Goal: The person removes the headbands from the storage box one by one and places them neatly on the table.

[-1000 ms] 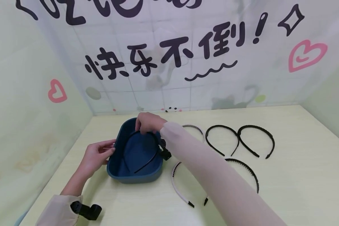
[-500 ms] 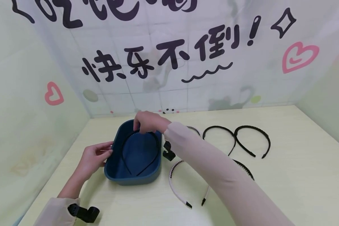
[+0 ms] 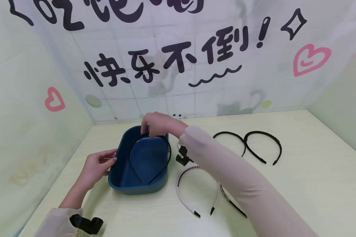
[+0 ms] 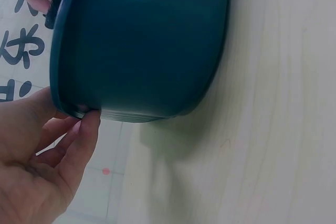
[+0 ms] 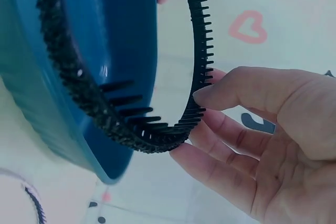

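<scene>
My right hand [image 3: 158, 124] pinches a black toothed headband [image 5: 59, 40] by the top of its arc, thumb on one side and fingers on the other. The headband's surface looks rough and beaded in the right wrist view. It hangs over the dark blue bin [image 3: 136, 190], its two ends toward the bin's near side; whether they touch the bottom, I cannot tell. On the bin's left side, my left hand [image 3: 94, 168] grips the rim between thumb and fingers, with some fingers hidden behind the wall in the head view.
Right of the bin lie several more headbands: a white one [image 3: 183, 200] with dark teeth, a black one [image 3: 228, 133] and another black one [image 3: 281, 149] touching it. The right sleeve [image 3: 225, 164] covers parts of others. A printed cloth [image 3: 178, 95] hangs behind the table.
My right hand has risen slightly and drawn right with the black headband, which now overlaps the bin's right rim. The left hand keeps its hold on the bin. The view has shifted slightly.
</scene>
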Demonstrator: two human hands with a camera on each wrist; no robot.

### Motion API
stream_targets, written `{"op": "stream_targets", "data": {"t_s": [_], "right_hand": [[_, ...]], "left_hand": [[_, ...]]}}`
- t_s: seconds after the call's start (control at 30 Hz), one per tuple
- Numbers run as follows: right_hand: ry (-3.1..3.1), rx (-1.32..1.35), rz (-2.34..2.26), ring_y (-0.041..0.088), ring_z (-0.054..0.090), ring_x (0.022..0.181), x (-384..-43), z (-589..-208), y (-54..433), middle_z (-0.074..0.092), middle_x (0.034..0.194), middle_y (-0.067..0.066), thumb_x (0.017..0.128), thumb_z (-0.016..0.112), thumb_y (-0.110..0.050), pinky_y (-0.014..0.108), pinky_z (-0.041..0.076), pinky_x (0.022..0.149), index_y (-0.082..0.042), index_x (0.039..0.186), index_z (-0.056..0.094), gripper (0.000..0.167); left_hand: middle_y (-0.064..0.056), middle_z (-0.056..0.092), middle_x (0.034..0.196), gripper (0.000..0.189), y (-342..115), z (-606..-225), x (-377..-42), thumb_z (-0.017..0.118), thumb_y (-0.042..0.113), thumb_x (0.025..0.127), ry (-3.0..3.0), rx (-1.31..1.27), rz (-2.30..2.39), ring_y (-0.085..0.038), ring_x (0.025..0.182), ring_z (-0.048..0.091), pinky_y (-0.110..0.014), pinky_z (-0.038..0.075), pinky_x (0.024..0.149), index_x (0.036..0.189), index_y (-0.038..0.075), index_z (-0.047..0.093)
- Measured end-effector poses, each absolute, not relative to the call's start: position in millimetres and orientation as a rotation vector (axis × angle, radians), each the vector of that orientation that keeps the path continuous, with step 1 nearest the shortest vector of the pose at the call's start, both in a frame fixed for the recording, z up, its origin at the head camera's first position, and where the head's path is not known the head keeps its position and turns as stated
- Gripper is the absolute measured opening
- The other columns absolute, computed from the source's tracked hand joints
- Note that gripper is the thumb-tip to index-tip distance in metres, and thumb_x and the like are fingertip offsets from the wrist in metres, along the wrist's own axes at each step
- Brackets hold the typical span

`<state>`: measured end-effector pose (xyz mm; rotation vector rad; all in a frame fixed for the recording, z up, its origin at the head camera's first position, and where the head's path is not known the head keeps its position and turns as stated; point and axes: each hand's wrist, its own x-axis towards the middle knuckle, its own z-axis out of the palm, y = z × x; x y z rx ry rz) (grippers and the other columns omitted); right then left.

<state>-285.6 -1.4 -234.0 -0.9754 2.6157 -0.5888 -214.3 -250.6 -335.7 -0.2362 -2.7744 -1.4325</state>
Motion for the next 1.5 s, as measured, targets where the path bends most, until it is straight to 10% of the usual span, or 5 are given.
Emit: {"op": "stream_targets", "data": {"t_s": [0.47,1.5], "right_hand": [[2.671,-0.937,-0.524,0.014,0.05,0.065,-279.4,-231.3,24.1,0.063,0.079,0.001,0.084,0.055,0.001,0.029,0.035,0.059,-0.017,0.107,0.068,0.032],[2.614,-1.152,-0.45,0.016,0.054,0.074,-273.2,-241.9,80.2,0.063,0.085,0.005,0.076,0.054,0.011,0.023,0.041,0.06,-0.009,0.104,0.069,0.038]], "left_hand": [[-0.025,0.057,0.108,0.041,-251.8,-336.2,-212.8,0.053,0.01,0.092,-2.778,-0.213,-1.426,0.001,0.077,0.056,-0.029,0.054,0.059,0.13,-0.006,0.047],[-0.026,0.056,0.111,0.042,-251.0,-337.5,-214.4,0.053,0.012,0.093,-2.788,-0.199,-1.411,0.0,0.078,0.057,-0.029,0.054,0.06,0.131,-0.004,0.047]]}}
